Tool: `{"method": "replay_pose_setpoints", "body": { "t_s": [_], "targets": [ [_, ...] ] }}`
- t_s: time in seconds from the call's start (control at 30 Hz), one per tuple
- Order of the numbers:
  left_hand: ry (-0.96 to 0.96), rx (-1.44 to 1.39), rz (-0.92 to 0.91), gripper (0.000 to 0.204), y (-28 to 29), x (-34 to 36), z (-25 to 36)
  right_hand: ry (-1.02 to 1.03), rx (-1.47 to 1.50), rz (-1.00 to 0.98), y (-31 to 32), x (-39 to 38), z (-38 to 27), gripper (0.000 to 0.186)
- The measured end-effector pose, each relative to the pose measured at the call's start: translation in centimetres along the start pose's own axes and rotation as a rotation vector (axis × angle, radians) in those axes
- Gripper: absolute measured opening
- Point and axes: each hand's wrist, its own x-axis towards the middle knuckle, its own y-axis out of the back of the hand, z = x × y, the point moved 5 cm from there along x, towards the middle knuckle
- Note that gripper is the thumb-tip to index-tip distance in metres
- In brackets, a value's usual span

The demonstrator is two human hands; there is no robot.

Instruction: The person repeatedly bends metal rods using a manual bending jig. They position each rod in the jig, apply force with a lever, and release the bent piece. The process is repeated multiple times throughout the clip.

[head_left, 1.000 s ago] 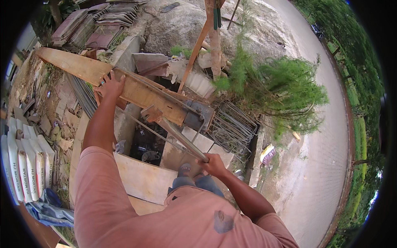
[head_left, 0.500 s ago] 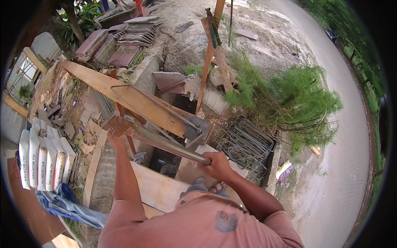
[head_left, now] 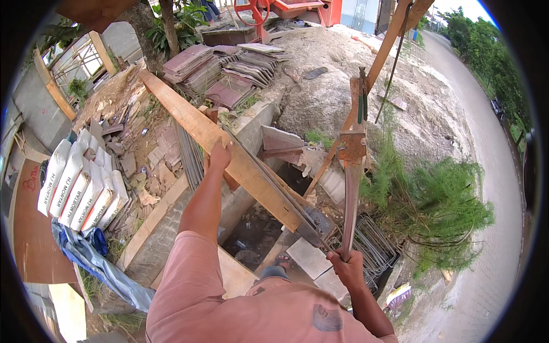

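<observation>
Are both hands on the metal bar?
No: the right hand grips the metal bar, while the left hand is on the wooden plank.

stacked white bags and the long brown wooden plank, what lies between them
The head view shows broken brown rubble, then a bundle of thin grey metal rods near the plank.

Your left: stacked white sacks (head_left: pixel 79 186), blue tarp (head_left: pixel 108 274) just beside them. Ahead: reddish tiles (head_left: pixel 191 64) piled near a tree trunk (head_left: pixel 151 40), sandal (head_left: pixel 315 73) on pale mound (head_left: pixel 354 66), red machine (head_left: pixel 335 12) beyond. Your right: green shrub (head_left: pixel 434 194), paved road (head_left: pixel 494 148).
</observation>
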Motion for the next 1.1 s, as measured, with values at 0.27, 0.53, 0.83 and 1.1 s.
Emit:
{"method": "replay_pose_setpoints", "body": {
  "t_s": [0.27,0.53,0.83,1.1],
  "targets": [
    [0.001,-0.425,-0.029,0.038,-5.4,5.2,0.1,-0.019,0.021,0.192,3.7,2.0,-1.2,0.028],
    [-0.191,-0.166,0.006,0.032,-1.3,7.4,5.1,0.108,0.067,0.386,9.3,4.9,-3.8,0.028],
    [-0.183,0.155,-0.199,0.029,1.9,3.8,-4.3,-0.336,0.114,0.227,1.4,4.2,6.8,0.032],
    [-0.192,0.369,-0.187,0.026,-0.9,2.6,-2.8,-0.358,0.038,0.247,0.9,4.2,7.7,0.030]
  ]
}}
